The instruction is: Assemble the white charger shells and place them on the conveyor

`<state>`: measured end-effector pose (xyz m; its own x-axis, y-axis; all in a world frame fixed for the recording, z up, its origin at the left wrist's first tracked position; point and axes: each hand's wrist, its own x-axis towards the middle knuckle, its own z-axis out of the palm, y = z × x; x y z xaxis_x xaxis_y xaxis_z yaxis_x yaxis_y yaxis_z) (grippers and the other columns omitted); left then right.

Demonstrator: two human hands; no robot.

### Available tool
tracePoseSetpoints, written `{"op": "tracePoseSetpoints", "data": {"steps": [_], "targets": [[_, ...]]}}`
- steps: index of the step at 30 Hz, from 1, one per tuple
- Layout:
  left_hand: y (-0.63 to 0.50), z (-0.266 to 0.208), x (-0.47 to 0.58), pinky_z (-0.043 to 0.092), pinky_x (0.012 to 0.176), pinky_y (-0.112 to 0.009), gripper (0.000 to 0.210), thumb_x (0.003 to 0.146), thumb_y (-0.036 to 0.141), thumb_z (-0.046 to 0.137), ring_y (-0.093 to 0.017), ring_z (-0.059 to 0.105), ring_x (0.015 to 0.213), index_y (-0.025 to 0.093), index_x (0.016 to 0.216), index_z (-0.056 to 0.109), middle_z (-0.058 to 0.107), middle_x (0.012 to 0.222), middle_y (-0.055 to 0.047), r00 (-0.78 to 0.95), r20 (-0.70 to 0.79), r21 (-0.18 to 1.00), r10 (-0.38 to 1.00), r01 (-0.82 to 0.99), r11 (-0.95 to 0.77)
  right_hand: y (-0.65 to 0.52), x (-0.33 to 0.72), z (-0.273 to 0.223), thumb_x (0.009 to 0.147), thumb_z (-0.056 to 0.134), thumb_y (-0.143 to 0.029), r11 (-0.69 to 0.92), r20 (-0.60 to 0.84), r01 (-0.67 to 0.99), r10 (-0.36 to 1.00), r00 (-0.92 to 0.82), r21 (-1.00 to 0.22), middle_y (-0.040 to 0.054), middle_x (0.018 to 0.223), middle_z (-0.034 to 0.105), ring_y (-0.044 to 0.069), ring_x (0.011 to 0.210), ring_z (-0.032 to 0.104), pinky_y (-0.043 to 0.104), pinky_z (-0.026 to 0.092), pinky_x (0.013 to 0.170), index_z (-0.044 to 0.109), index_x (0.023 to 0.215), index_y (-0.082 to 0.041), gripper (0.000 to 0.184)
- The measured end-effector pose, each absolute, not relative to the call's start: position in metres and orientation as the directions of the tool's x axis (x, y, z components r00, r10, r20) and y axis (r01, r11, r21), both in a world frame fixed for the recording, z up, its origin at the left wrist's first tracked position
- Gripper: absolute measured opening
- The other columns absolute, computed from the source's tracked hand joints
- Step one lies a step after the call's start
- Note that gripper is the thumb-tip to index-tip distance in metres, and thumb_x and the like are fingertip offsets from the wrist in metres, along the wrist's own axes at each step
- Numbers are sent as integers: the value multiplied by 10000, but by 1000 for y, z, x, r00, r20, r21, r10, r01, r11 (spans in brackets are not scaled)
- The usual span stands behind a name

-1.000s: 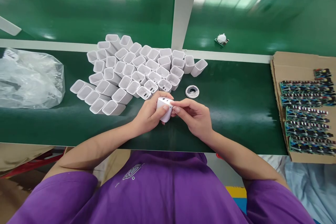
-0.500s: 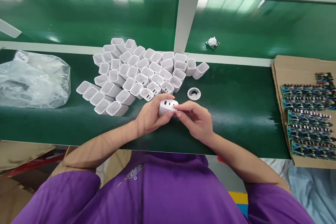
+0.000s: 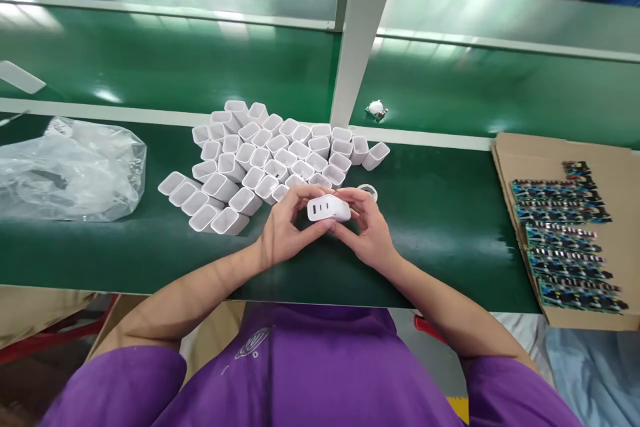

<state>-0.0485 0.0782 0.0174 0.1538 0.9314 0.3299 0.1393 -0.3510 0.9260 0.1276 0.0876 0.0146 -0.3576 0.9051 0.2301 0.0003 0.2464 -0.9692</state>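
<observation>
Between my two hands is a white charger housing [image 3: 329, 208], its end with several dark port slots facing me and to the left. My left hand [image 3: 290, 223] is closed on its left part, thumb below and fingers over the top. My right hand [image 3: 367, 227] grips the right end with thumb and fingers. Just beyond my hands stand many similar white housings [image 3: 245, 200] in a cluster, most with their open ends up. A white ring-shaped roll [image 3: 369, 191] lies behind my right hand, partly hidden by it.
At left a clear plastic bag [image 3: 95, 173] lies on the green bench [image 3: 440, 240]. Rows of circuit boards [image 3: 565, 240] rest on cardboard [image 3: 615, 213] at right. A small board with a white part [image 3: 376, 109] sits beyond the ledge, right of a grey post [image 3: 357, 33].
The housing has turned from standing upright to lying tilted, ports toward me. My right hand has moved from its ported face to its right end. The camera view has tilted up.
</observation>
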Motion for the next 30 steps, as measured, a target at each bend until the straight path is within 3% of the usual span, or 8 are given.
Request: {"op": "tracePoseSetpoints", "data": {"steps": [3, 7, 10, 14, 22, 24, 27, 30], "targets": [[81, 18, -49, 562, 844, -304, 325, 853, 285, 651, -171, 625, 1049, 219, 1141, 517, 611, 1193, -87, 120, 264, 958, 957, 84, -275, 108, 142, 24, 786, 729, -347, 307, 289, 65, 936, -201, -949, 26, 1092, 593, 171, 963, 644, 292, 562, 776, 473, 1138, -283, 440], [86, 20, -54, 554, 811, -290, 286, 872, 239, 603, -143, 619, 955, 224, 1151, 542, 617, 1144, -68, 86, 346, 895, 934, 269, -356, 188, 180, 41, 803, 679, -411, 391, 411, 369, 911, -24, -844, 38, 1060, 595, 173, 827, 628, 289, 534, 648, 443, 1141, -273, 435], [88, 21, -57, 538, 795, -284, 237, 873, 204, 581, -116, 620, 832, 215, 1109, 551, 643, 1055, -39, 128, 443, 783, 887, 427, -453, 262, 199, 45, 792, 645, -321, 295, 414, 685, 910, 10, -666, 69, 1039, 619, 206, 845, 616, 381, 535, 798, 524, 1144, -210, 388], [92, 19, -58, 517, 716, -259, 153, 880, 185, 550, -121, 612, 783, 201, 1032, 562, 655, 941, -24, 170, 576, 610, 799, 562, -559, 319, 188, 36, 774, 573, -178, 103, 288, 867, 956, 49, -487, 160, 1133, 609, 279, 1041, 590, 429, 455, 976, 584, 1143, -119, 373], [100, 16, -62, 502, 762, -310, 108, 887, 190, 532, -181, 623, 864, 195, 991, 563, 680, 944, -42, 198, 629, 410, 752, 737, -537, 319, 165, 34, 832, 565, -294, 115, 270, 882, 963, 14, -458, 197, 1223, 549, 284, 1003, 587, 429, 476, 906, 550, 1224, -110, 433], [99, 16, -62, 487, 765, -327, 94, 887, 223, 547, -194, 619, 873, 195, 975, 566, 681, 959, -47, 211, 609, 374, 765, 774, -511, 302, 172, 41, 872, 522, -311, 211, 365, 861, 931, -32, -462, 157, 1208, 559, 230, 912, 598, 400, 484, 892, 530, 1252, -147, 414], [98, 16, -61, 465, 761, -351, 96, 878, 271, 574, -219, 615, 902, 193, 934, 569, 678, 994, -60, 235, 553, 321, 800, 826, -464, 257, 177, 49, 907, 480, -306, 450, 513, 769, 838, -186, -455, 75, 989, 625, 167, 728, 573, 326, 508, 760, 596, 1122, -185, 273], [96, 14, -60, 450, 751, -360, 108, 863, 279, 597, -234, 604, 928, 189, 917, 570, 669, 1032, -68, 256, 511, 285, 821, 850, -443, 203, 169, 48, 942, 477, -341, 654, 425, 625, 755, -499, -426, 29, 844, 635, 130, 657, 563, 250, 477, 641, 644, 997, -214, 217]]}}
